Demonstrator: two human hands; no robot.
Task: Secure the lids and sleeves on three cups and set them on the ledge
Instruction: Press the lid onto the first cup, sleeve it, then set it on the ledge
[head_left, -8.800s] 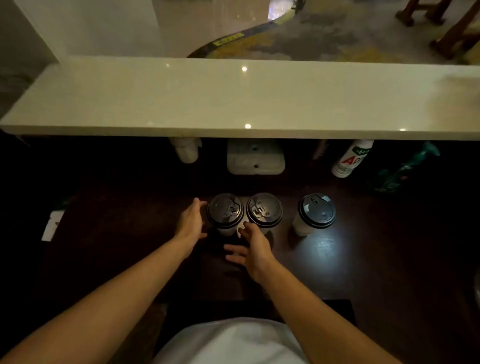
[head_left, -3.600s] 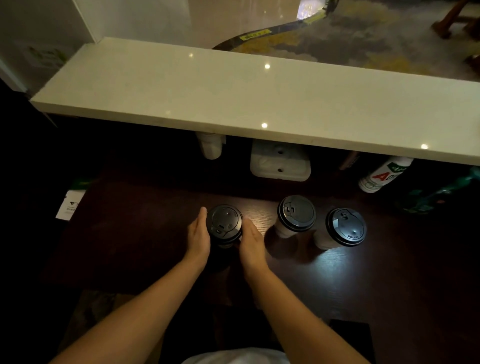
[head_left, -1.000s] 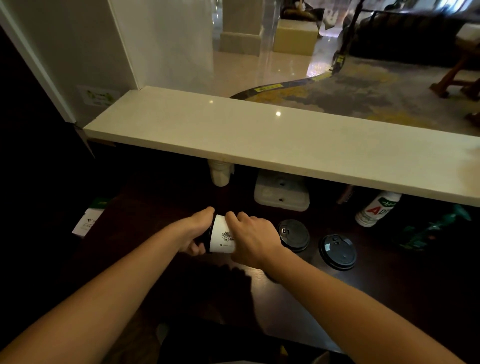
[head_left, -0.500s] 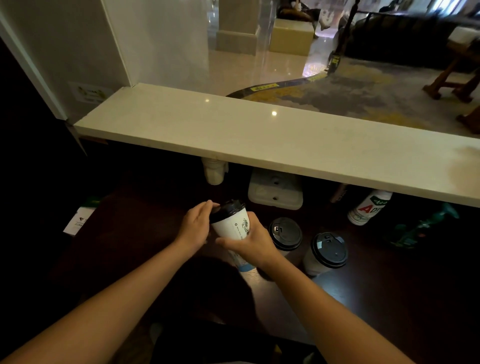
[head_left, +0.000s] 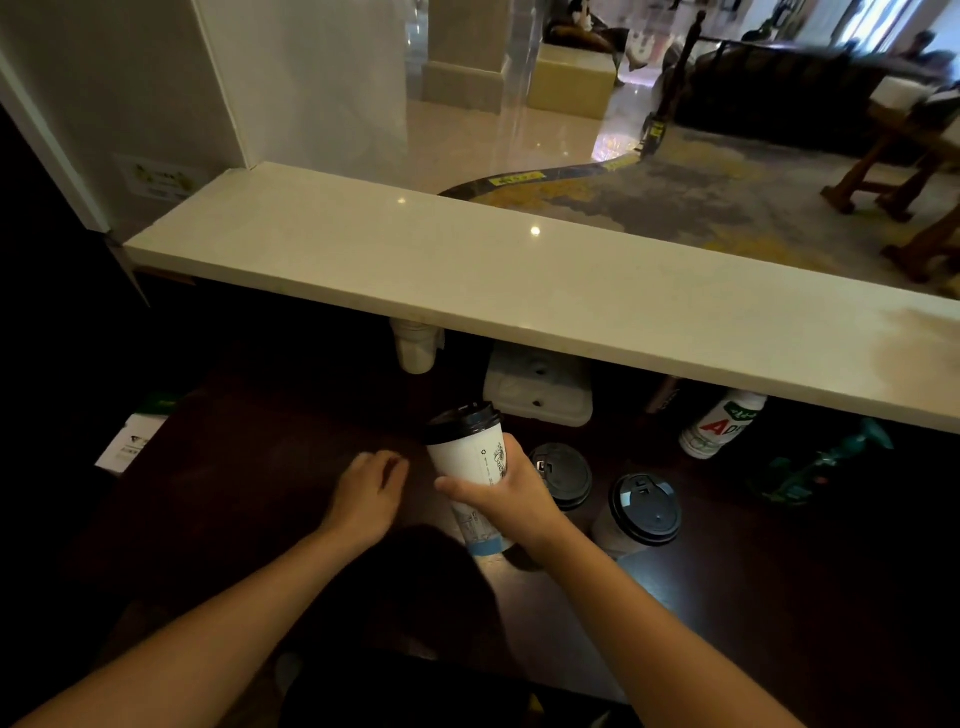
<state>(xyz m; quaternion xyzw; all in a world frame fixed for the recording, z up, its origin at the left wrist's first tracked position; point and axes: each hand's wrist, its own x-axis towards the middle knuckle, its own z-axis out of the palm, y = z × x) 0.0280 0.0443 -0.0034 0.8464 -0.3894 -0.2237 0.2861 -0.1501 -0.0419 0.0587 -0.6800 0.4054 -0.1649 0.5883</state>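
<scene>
At the far left a white paper card lies at the edge of the dark glossy wooden counter, with bare counter between it and the hands. Above, the long pale polished stone ledge runs across the view; its front edge overhangs the back of the counter and its top is bare. The left hand hovers low over the counter, fingers loosely curled and holding nothing, just beside the cup but apart from it. The right hand is wrapped around the middle of a tall white paper cup with a black plastic lid, tilted slightly left, below ledge level. Behind that hand stand 2 more black-lidded paper cups, close together. Farther right, a white plastic bottle with red lettering leans under the ledge.
</scene>
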